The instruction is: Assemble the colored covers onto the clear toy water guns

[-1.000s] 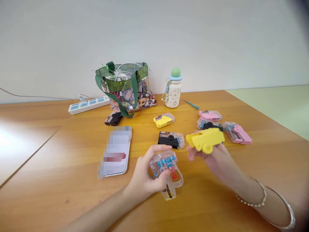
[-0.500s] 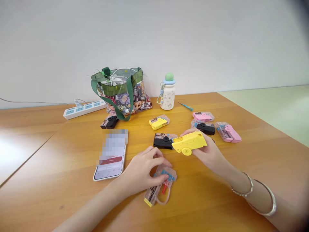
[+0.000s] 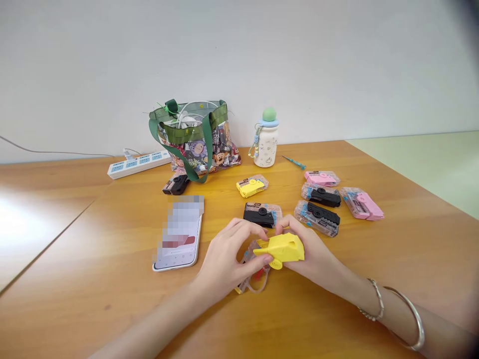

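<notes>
Grasping the yellow casing (image 3: 285,249) in the right hand (image 3: 310,250), and now also pinching its left end in the left hand (image 3: 226,254). Holding it raised above the counter (image 3: 318,314), on the near side of the black water gun (image 3: 258,216). Half a second ago, gripping it in the right hand alone, with the left hand down on the clear water gun (image 3: 244,285). A second ago, lifting that same clear water gun in the left hand and keeping the yellow casing apart, off to the right. Now leaving the clear water gun on the counter, below the yellow casing in view and partly hidden by it and by the left hand. Having drawn the right hand leftward, exposing a second black water gun (image 3: 317,218), almost wholly covered in both earlier frames. Beyond the hands, finding the rest in the same places, save for slight shifts of the whole view: the phone (image 3: 183,249) to the left, the bag (image 3: 198,144) and the bottle (image 3: 266,144) near the wall (image 3: 337,70), the yellow water gun (image 3: 251,187) in the middle, and the two pink water guns (image 3: 362,203) at the right
</notes>
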Demonstrator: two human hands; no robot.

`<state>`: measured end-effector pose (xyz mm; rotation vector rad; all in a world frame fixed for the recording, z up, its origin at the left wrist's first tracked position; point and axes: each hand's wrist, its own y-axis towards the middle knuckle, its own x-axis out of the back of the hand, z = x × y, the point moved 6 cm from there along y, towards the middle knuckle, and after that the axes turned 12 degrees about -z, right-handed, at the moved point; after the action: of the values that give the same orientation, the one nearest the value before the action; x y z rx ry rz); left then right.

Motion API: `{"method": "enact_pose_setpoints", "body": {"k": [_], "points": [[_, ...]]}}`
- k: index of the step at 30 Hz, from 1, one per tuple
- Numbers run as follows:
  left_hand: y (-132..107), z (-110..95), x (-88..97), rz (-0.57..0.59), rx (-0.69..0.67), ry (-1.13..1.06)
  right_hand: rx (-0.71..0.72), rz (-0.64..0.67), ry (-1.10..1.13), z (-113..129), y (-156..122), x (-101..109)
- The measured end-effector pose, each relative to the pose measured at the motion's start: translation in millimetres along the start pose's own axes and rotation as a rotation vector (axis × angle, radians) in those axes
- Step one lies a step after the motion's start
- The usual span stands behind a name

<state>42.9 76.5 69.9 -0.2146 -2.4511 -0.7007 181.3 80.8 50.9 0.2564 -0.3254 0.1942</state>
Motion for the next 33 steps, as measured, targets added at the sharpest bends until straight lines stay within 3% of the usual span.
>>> {"method": "enact_pose_setpoints", "body": {"k": [5,8,11,13,16,18,23,33], "points": [[-2.2,-0.4,-1.4,-0.02,-0.037,-0.05,0.067,-0.104,-0.046,1.0,0.2,6.0],[-4.3,-1.6,-5.0,-0.013,-0.074,-0.048,0.07,-0.029,-0.069,-2.4,-0.7,2.7],[-5.2,0.2,-3.0,-0.067,-0.002,-0.092,0.103,0.016,-0.144,-2.4,-1.5,1.5],[-5.3,3.7,0.7,-0.123,0.1,-0.142,0.19,-0.089,-0.255,1.6,-0.9,8.1],[-6.1,8.7,6.2,-0.207,0.221,-0.185,0.394,-0.359,-0.416,13.3,-3.8,22.3],[-6.8,10.5,7.6,-0.232,0.259,-0.202,0.531,-0.432,-0.508,21.4,-7.8,23.5],[-8.2,8.9,3.7,-0.189,0.244,-0.178,0.708,-0.276,-0.649,34.2,-13.8,6.9],[-10.8,-3.3,-2.3,-0.141,0.064,0.153,0.774,-0.274,-0.935,41.9,-14.8,-4.2]]}}
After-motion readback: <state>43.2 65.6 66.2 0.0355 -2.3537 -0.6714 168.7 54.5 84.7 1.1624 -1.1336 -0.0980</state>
